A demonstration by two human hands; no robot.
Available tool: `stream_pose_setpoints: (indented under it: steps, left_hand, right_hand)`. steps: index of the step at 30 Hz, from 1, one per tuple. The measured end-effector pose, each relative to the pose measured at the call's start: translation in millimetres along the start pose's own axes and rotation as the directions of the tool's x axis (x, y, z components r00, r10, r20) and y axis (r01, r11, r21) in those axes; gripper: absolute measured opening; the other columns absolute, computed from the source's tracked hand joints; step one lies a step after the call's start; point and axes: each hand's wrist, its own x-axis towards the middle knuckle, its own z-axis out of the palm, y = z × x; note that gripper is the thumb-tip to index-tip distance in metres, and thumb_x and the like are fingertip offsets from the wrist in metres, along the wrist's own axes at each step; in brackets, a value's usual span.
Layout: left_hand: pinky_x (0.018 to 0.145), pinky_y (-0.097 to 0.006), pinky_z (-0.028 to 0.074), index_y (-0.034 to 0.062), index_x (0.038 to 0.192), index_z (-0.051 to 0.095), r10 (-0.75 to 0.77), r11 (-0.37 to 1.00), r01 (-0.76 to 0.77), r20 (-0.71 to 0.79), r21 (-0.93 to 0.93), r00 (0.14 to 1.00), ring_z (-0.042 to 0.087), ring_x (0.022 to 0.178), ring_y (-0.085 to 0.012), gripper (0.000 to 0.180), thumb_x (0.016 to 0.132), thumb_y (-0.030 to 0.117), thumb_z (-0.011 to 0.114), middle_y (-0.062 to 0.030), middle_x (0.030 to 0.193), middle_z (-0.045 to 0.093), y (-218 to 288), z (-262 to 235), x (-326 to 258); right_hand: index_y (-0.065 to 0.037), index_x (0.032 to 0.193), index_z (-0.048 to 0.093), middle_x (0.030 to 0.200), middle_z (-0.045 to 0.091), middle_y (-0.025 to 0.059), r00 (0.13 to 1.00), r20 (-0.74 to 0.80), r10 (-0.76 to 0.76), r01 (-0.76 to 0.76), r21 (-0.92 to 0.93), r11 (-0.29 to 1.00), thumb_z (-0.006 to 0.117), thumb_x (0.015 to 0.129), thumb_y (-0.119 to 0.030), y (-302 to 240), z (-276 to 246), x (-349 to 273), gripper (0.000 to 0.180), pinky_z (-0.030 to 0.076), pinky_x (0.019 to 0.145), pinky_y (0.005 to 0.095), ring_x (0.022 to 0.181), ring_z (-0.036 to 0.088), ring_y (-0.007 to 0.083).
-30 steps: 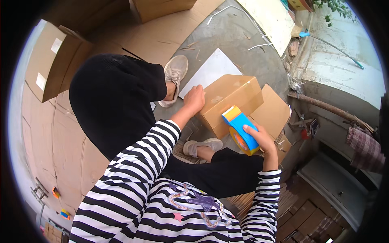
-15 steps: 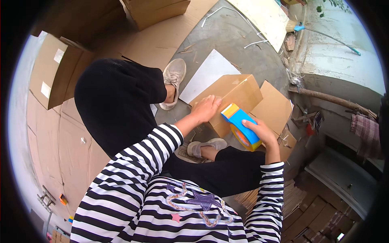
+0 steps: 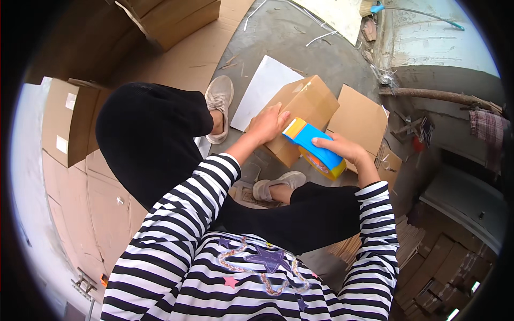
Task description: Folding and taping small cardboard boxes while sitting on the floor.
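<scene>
A brown cardboard box [image 3: 305,104] stands on the concrete floor in front of my knees. My left hand [image 3: 267,124] lies flat on its near top edge, fingers spread against the cardboard. My right hand [image 3: 342,151] grips a blue and yellow tape dispenser [image 3: 315,146], whose front end rests on the near right corner of the box.
A white sheet [image 3: 262,91] lies on the floor beside the box. Flat cardboard pieces [image 3: 361,117] sit to the right, more boxes [image 3: 64,125] at left and at the top [image 3: 171,21]. A stack of cartons [image 3: 444,273] fills the lower right. My feet wear grey shoes [image 3: 218,104].
My left hand slid from the far edge of the box toward its near edge. The dispenser came down onto the box corner. The view shifted slightly.
</scene>
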Motion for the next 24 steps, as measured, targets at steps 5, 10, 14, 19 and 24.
stream_pose_setpoints:
  steps: [5, 10, 14, 19, 24]
  left_hand:
    - [0.09, -0.046, 0.038, 0.0037, 0.13, 0.041, 0.004, 1.0, -0.003, -0.022, 0.028, 1.0, 0.049, 0.112, -0.0343, 0.058, 0.091, 0.048, 0.035, -0.0205, 0.12, 0.052, -6, 6, 0]
    - [0.089, -0.05, 0.037, 0.0047, 0.129, 0.042, 0.04, 0.999, -0.039, -0.038, 0.03, 0.998, 0.05, 0.11, -0.0345, 0.058, 0.091, 0.048, 0.035, -0.0195, 0.118, 0.054, -15, 12, 7]
    - [0.092, -0.041, 0.038, 0.0084, 0.127, 0.043, 0.086, 0.996, -0.084, -0.06, 0.032, 0.995, 0.048, 0.112, -0.0343, 0.051, 0.093, 0.044, 0.034, -0.0191, 0.119, 0.052, -26, 14, 9]
    - [0.095, -0.042, 0.035, 0.0047, 0.128, 0.042, 0.055, 0.99, -0.054, -0.007, 0.131, 0.998, 0.046, 0.116, -0.0336, 0.051, 0.094, 0.042, 0.033, -0.0199, 0.122, 0.05, -1, 4, 2]
    - [0.1, -0.053, 0.024, 0.0009, 0.133, 0.033, 0.426, 0.723, -0.08, -0.353, 0.686, 0.833, 0.029, 0.129, -0.0324, 0.055, 0.092, 0.037, 0.037, -0.0184, 0.141, 0.029, 6, 23, 2]
  right_hand:
    - [0.003, 0.105, 0.056, 0.091, 0.062, 0.0125, 0.999, 0.036, 0.001, -0.001, 0.017, 1.0, 0.058, 0.079, -0.051, 12, -2, -15, 0.06, 0.048, 0.072, 0.0282, 0.079, 0.059, 0.0175]
    - [0.002, 0.112, 0.053, 0.095, 0.061, 0.0115, 0.997, 0.066, 0.034, -0.039, 0.072, 0.997, 0.058, 0.08, -0.052, 58, -10, -39, 0.063, 0.048, 0.076, 0.0305, 0.084, 0.059, 0.018]
    - [0.002, 0.111, 0.055, 0.092, 0.062, 0.0128, 1.0, -0.026, 0.004, -0.002, 0.074, 0.997, 0.059, 0.077, -0.055, 85, -9, -48, 0.067, 0.048, 0.073, 0.0311, 0.081, 0.06, 0.0194]
    - [0.003, 0.108, 0.058, 0.091, 0.063, 0.0152, 0.996, -0.092, -0.021, 0.019, -0.017, 1.0, 0.058, 0.074, -0.059, 104, -3, -22, 0.071, 0.048, 0.073, 0.0333, 0.082, 0.06, 0.0224]
    - [0.005, 0.101, 0.06, 0.088, 0.063, 0.0163, 0.997, -0.07, -0.04, 0.034, -0.086, 0.996, 0.059, 0.071, -0.062, 99, -3, -8, 0.073, 0.047, 0.071, 0.033, 0.08, 0.061, 0.0241]
